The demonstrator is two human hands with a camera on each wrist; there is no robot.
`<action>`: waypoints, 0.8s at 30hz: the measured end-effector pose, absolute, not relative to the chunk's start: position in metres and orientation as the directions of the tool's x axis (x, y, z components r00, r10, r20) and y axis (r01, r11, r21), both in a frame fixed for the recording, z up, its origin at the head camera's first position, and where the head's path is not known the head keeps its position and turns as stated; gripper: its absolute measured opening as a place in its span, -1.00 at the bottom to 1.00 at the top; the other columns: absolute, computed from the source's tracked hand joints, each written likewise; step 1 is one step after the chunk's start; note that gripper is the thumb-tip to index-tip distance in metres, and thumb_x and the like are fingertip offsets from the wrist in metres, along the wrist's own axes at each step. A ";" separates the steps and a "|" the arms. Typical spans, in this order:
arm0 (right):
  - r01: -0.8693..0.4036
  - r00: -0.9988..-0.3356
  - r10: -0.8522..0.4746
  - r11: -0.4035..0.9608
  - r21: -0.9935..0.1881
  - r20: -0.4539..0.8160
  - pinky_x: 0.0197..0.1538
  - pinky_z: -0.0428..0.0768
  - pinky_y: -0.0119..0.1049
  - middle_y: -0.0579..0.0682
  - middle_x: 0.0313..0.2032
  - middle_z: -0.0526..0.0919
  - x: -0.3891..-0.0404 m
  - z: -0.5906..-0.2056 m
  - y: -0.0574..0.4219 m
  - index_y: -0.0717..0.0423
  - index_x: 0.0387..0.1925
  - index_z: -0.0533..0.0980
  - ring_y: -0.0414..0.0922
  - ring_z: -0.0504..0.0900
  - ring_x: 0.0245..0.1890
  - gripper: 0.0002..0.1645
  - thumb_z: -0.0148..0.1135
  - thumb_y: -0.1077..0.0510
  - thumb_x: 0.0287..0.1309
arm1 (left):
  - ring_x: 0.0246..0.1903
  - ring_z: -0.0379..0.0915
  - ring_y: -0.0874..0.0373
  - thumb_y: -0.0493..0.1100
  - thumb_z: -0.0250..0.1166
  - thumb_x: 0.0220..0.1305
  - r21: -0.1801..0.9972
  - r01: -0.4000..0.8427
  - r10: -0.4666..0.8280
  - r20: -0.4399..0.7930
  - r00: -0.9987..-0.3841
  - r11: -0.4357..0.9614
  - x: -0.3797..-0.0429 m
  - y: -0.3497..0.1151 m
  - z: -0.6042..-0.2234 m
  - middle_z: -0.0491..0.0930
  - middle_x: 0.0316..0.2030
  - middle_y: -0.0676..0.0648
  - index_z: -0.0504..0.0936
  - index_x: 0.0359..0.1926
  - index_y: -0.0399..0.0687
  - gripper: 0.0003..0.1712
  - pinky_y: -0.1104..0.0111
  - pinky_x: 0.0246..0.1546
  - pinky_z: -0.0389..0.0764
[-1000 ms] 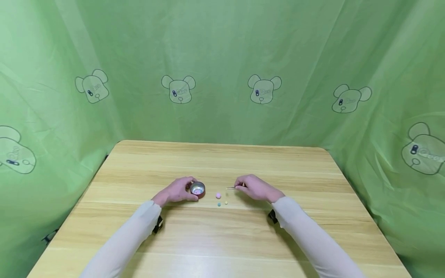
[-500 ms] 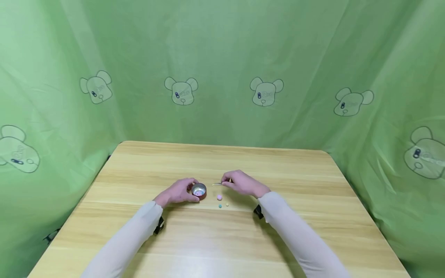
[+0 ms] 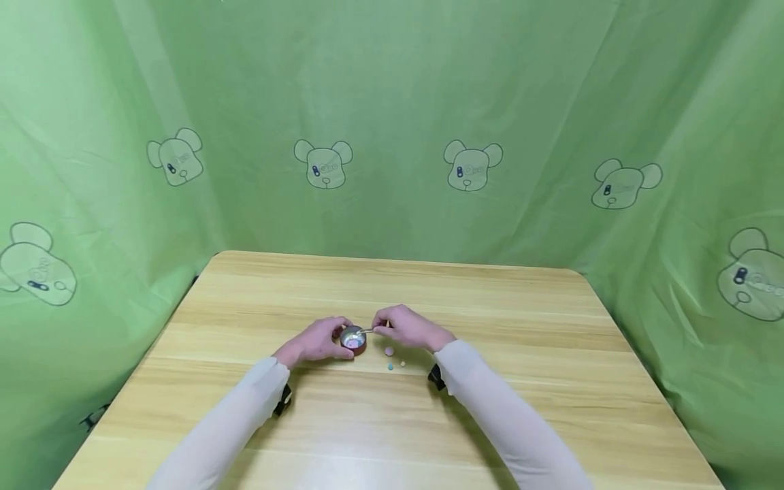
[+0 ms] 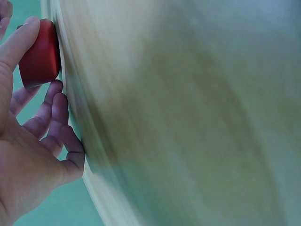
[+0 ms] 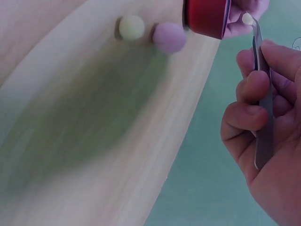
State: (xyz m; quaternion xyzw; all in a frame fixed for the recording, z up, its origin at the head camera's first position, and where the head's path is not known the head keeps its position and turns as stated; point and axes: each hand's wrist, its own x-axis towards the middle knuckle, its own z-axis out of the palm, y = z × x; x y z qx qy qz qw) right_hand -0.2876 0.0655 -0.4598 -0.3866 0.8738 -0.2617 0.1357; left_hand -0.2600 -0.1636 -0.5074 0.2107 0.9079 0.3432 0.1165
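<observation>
Left hand (image 3: 320, 339) gripping red tin (image 5: 205, 17) upright on the counter (image 3: 355, 425), thumb and fingers round its sides; coloured bits inside, too small to tell apart. Right hand (image 3: 407, 328) gripping metal tweezers (image 5: 265, 136), small pale ball (image 5: 248, 19) pinched in the tips, held at the tin's mouth. Pink ball (image 3: 388, 352), blue ball (image 3: 390, 367), yellowish ball (image 3: 403, 363) loose on the counter, right of the tin, near each other.

There is one bowl (image 5: 206, 16), one pair of tweezers (image 5: 266, 122) and, seemingly, four balls (image 5: 169, 37) outside.
</observation>
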 end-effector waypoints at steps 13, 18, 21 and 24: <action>-0.586 -0.666 -0.744 0.569 -0.577 -0.058 -0.24 0.44 -0.41 -0.04 -0.29 0.58 -0.287 -0.466 0.060 0.11 -0.25 0.52 -0.24 0.50 -0.34 -0.77 0.04 0.06 0.18 | -0.27 0.37 0.22 0.08 0.41 -0.18 0.676 0.317 0.473 -0.052 -0.880 0.665 -0.259 -0.164 -0.506 0.47 -0.26 0.08 0.42 -0.04 0.06 -0.37 0.30 -0.20 0.38; -0.577 -0.665 -0.744 0.567 -0.588 -0.065 -0.25 0.45 -0.41 -0.05 -0.29 0.57 -0.288 -0.468 0.060 0.11 -0.25 0.51 -0.21 0.52 -0.37 -0.77 0.03 0.07 0.19 | -0.26 0.38 0.22 0.08 0.41 -0.18 0.673 0.315 0.469 -0.054 -0.881 0.669 -0.258 -0.163 -0.503 0.47 -0.25 0.09 0.42 -0.03 0.05 -0.36 0.30 -0.19 0.38; -0.578 -0.668 -0.741 0.573 -0.581 -0.067 -0.25 0.44 -0.40 -0.06 -0.30 0.57 -0.288 -0.468 0.059 0.09 -0.25 0.51 -0.23 0.51 -0.38 -0.78 0.03 0.06 0.19 | -0.26 0.38 0.22 0.09 0.41 -0.18 0.670 0.318 0.469 -0.051 -0.882 0.671 -0.258 -0.163 -0.503 0.47 -0.26 0.09 0.42 -0.03 0.05 -0.36 0.29 -0.19 0.38; -0.572 -0.672 -0.737 0.581 -0.579 -0.076 -0.25 0.44 -0.40 -0.07 -0.30 0.57 -0.289 -0.468 0.058 0.08 -0.25 0.51 -0.23 0.52 -0.42 -0.78 0.03 0.06 0.19 | -0.27 0.38 0.23 0.09 0.41 -0.18 0.668 0.320 0.470 -0.050 -0.882 0.672 -0.258 -0.163 -0.504 0.48 -0.26 0.09 0.42 -0.03 0.04 -0.36 0.29 -0.20 0.38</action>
